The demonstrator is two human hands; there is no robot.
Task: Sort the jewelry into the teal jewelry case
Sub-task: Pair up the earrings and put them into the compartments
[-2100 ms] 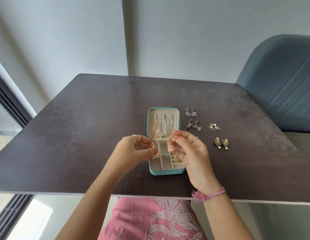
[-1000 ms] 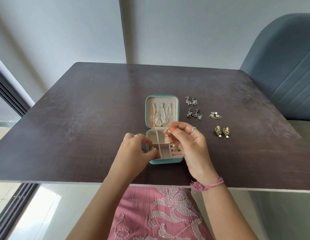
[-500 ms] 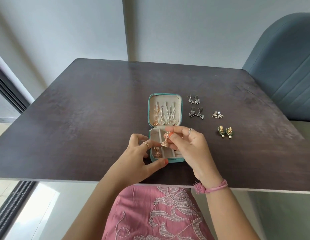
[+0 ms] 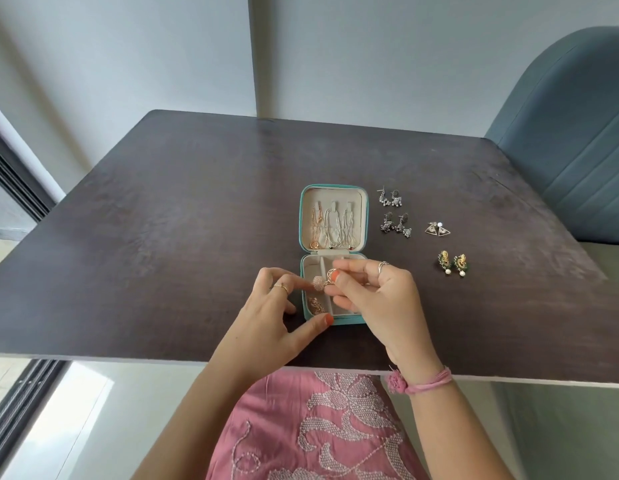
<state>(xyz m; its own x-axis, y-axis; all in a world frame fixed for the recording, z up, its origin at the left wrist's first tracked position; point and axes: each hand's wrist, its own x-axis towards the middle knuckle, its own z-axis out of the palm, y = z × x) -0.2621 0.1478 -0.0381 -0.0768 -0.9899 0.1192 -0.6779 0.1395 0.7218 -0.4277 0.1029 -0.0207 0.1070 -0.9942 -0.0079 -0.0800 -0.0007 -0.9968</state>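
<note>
The teal jewelry case (image 4: 335, 320) lies open on the dark table (image 4: 162, 237), with chains hanging in its lid (image 4: 332, 220). My right hand (image 4: 377, 299) pinches a rose-gold bell earring (image 4: 323, 281) over the case's left compartments. My left hand (image 4: 276, 317) rests at the case's left side, fingers spread near the earring, thumb against the front edge. A matching earring (image 4: 316, 305) lies in the front-left compartment. Four earring pairs sit to the right: two silver pairs (image 4: 390, 198) (image 4: 396, 225), a triangular pair (image 4: 437, 229) and a green-gold pair (image 4: 452, 263).
A blue-grey upholstered chair (image 4: 571, 140) stands at the table's far right corner. The table's front edge (image 4: 231, 363) runs just under my wrists, with my pink embroidered clothing (image 4: 318, 427) below it. A window frame (image 4: 13, 188) is at the left.
My left hand put its earring into the front-left compartment and let go. My right hand has lowered the second earring from above the case down to its left compartments.
</note>
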